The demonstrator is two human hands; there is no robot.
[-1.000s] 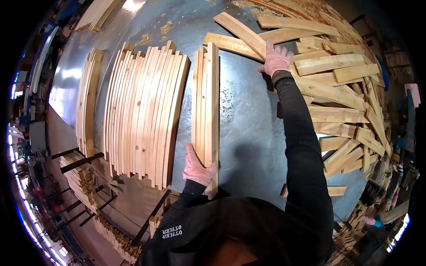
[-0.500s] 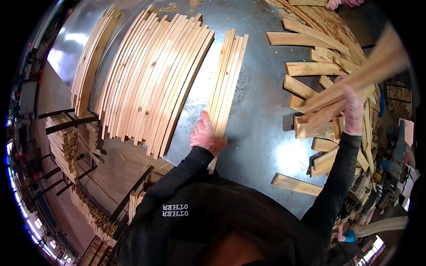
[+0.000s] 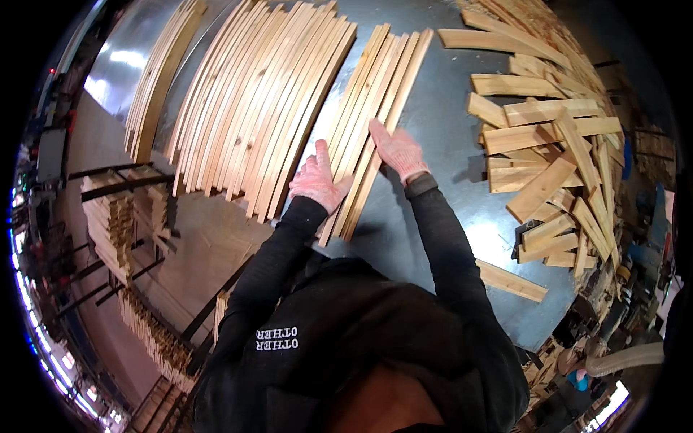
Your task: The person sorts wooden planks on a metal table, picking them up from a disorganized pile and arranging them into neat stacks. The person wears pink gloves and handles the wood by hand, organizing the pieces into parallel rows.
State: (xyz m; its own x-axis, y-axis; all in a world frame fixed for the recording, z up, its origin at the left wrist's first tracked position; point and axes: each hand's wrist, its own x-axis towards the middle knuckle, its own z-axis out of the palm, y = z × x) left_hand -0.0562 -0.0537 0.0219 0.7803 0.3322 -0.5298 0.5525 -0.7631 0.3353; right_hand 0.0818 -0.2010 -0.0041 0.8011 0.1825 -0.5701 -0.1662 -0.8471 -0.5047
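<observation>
Both my hands wear pink gloves and rest on a small bundle of long pale wooden slats (image 3: 375,94) lying on a grey metal table (image 3: 433,209). My left hand (image 3: 317,180) presses flat against the bundle's left side near its close end, fingers spread. My right hand (image 3: 395,150) lies flat on the bundle's right edge, a little farther up. Neither hand grips a slat. Just left of the bundle sits a wide row of similar slats (image 3: 263,108), laid side by side.
A loose heap of shorter wooden boards (image 3: 548,144) covers the table's right side, with one board (image 3: 511,280) alone near the close right edge. Another narrow stack of slats (image 3: 155,86) lies far left. Racks of stacked wood (image 3: 115,224) stand below the table's left edge.
My right hand came down from the board heap, where it held a long slat, and now lies flat on the small bundle. The bundle has gained a slat. My left hand stays at its close end.
</observation>
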